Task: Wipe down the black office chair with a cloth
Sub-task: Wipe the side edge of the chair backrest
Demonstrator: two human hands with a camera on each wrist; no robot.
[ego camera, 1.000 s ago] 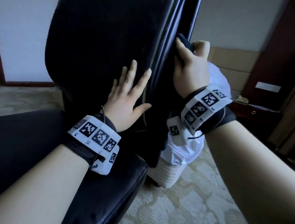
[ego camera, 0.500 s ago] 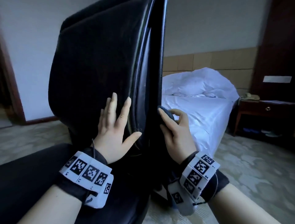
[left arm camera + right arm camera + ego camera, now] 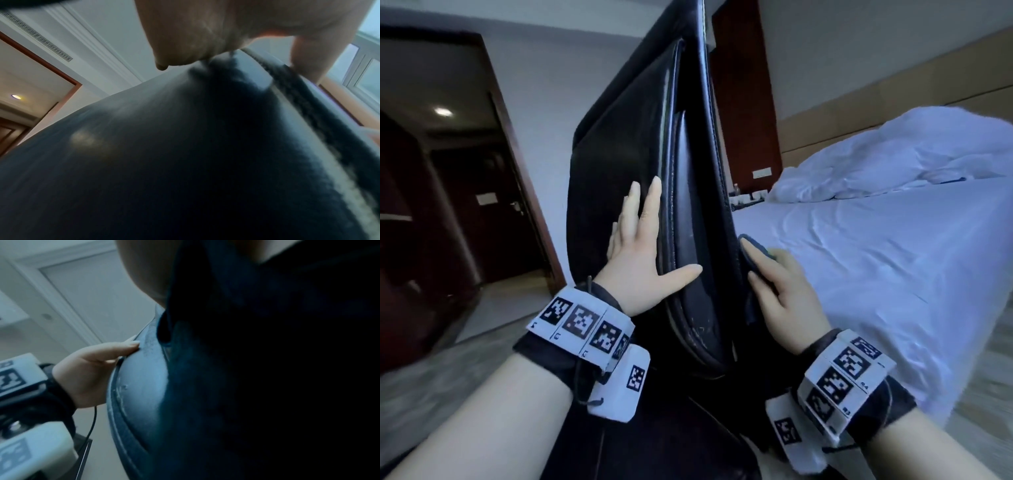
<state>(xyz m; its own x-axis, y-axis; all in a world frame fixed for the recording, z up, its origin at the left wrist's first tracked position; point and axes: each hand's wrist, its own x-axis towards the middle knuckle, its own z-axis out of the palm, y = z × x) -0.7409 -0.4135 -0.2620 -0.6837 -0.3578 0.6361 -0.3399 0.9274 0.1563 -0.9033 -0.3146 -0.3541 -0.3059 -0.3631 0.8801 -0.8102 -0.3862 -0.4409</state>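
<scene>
Head view: the black office chair [image 3: 619, 171] stands edge-on in the middle, its backrest rising toward 12 o'clock. The left hand [image 3: 640, 253] lies flat against the front of the backrest, fingers straight and together pointing to 12, thumb spread out toward 3 across the side edge. At 3 o'clock from it, the right hand [image 3: 784, 291] presses a dark cloth [image 3: 755, 248] against the rear of the backrest, fingers bent over the cloth. A white bed [image 3: 876, 257] lies at 3 o'clock, a dark doorway [image 3: 465, 188] at 9.

Left wrist view: the palm [image 3: 205, 32] sits on glossy black upholstery.

Right wrist view: cloth and chair fill the frame, very dark; the left hand's thumb [image 3: 115, 350] touches the backrest edge at 9 o'clock
</scene>
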